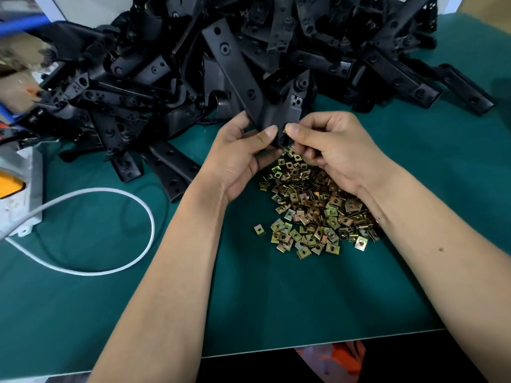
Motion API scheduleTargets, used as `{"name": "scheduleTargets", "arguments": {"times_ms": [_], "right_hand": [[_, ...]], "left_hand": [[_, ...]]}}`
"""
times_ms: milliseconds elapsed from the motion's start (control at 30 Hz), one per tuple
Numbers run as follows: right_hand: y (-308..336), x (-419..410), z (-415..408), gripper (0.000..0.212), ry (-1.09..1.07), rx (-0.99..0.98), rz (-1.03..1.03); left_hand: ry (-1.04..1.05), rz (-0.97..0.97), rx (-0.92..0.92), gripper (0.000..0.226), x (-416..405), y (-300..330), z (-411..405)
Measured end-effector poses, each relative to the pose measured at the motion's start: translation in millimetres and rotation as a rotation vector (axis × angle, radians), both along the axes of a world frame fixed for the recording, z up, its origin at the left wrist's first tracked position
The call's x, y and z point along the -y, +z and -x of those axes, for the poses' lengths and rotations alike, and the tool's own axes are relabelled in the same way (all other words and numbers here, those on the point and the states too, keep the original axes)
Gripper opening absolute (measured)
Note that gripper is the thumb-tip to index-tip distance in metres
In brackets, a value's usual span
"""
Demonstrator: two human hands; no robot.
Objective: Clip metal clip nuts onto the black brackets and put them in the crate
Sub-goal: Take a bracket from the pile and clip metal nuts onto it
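Left hand (243,150): fingers curled round black bracket (276,117)
Right hand (329,145): pinching bracket's low end
Clip nuts (312,214): loose heap on desk (276,299)
Crate: out of sight

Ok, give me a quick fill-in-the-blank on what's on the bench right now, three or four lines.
1. The left hand grips a ____ bracket above the mat.
2. The loose clip nuts lie in a heap on the ____ mat.
3. The right hand pinches at the bracket's ____ end.
4. A ____ cable loops across the mat left of the forearms.

Missing words: black; green; lower; white
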State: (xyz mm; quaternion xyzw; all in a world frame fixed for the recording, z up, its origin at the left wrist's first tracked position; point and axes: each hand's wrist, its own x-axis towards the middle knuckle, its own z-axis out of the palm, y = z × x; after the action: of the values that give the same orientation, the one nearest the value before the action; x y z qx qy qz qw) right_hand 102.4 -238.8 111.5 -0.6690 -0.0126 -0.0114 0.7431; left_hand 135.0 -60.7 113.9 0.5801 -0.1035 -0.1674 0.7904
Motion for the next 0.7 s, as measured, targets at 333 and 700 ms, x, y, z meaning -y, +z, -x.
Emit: {"name": "scheduleTargets", "arguments": {"times_ms": [333, 700], "right_hand": [[-1.5, -11.9, 1.2, 0.019, 0.029, 0.078, 0.002], [-4.3, -21.7, 1.3, 0.015, 0.244, 0.342, 1.194]], "left_hand": [[-0.021, 0.07, -0.024, 0.02, -2.2, 2.8, -3.1], [0.318, 0.251, -0.272, 0.014, -27.3, -3.9, -21.6]]}}
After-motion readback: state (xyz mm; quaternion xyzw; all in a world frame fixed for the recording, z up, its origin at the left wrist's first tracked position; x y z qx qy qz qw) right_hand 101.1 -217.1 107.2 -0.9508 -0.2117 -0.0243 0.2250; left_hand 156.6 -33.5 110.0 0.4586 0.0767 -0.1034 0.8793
